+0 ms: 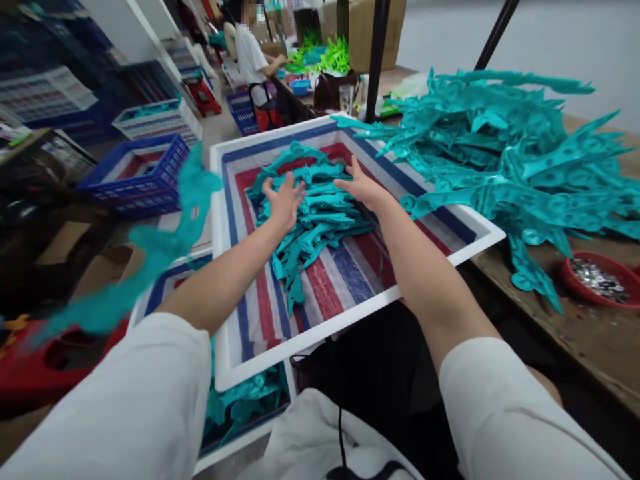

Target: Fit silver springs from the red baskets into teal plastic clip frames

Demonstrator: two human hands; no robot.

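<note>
The left hand (285,202), fingers spread, is at the left side of the teal pieces (320,207) heaped in the white-rimmed tray (327,283). The right hand (361,185), fingers also wide, hovers over the heap's right side.

parts (320,203) in lined tray (357,308)

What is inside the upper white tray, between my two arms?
In the tray, a heap of teal pieces lies on striped lining, with the left hand and right hand over it. The heap's lowest pieces and the lining beneath them cannot be seen.
</note>
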